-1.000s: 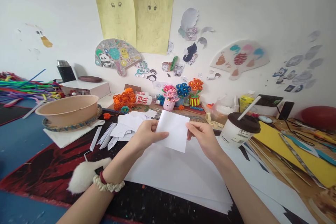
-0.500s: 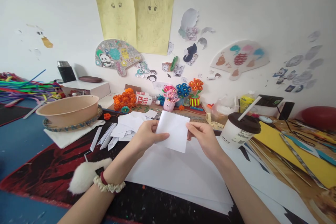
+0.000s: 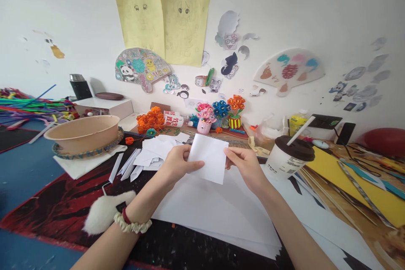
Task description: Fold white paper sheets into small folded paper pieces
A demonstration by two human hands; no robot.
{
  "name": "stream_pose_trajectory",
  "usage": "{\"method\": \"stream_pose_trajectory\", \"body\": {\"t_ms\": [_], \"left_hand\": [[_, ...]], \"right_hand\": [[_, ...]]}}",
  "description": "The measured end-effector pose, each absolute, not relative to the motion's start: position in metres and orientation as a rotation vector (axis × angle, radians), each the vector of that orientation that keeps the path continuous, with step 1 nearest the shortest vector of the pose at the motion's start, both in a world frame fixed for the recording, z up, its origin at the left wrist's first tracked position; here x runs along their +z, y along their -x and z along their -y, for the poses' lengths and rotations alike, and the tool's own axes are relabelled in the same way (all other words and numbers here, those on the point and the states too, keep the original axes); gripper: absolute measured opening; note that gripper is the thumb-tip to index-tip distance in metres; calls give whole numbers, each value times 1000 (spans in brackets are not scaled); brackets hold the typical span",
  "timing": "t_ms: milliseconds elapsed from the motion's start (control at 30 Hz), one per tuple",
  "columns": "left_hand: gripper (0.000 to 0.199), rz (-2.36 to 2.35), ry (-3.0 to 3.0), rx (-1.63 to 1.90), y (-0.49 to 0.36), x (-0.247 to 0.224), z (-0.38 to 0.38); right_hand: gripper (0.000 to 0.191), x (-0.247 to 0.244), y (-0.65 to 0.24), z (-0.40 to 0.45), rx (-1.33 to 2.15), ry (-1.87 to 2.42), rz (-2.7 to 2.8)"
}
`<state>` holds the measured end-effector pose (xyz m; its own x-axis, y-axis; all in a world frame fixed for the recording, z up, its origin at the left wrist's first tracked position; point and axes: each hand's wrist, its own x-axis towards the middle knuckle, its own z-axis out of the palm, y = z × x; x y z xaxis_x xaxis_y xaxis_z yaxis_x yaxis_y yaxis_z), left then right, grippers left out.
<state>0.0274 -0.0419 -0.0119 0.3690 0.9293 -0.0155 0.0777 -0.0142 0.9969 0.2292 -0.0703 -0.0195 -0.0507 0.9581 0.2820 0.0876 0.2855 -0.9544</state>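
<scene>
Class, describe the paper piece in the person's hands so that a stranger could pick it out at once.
Start at the big white sheets lying on the table in front of the person. Just above them, the left hand and right hand pinch a small white paper piece. Unlike the scraps to its left, it is lifted off the table.

A tan paper bowl [image 3: 81, 132] sits at the left, near a heap of bright pipe cleaners [image 3: 31, 107]. A lidded white paper cup [image 3: 288, 157] stands right, beside yellow card sheets [image 3: 357, 185]. Two yellow drawing sheets [image 3: 163, 12] hang on the wall.
</scene>
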Motion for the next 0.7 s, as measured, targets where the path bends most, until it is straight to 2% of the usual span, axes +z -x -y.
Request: {"method": "stream_pose_trajectory", "body": {"t_ms": [300,700], "left_hand": [[39,-991,-1407,895,-29,-6,47],[44,-1015,-1387,915,-31,-6,47]], "right_hand": [[36,-20,-230,70,974,1016,1422],[36,-17,-228,71,958,1027,1424]]}}
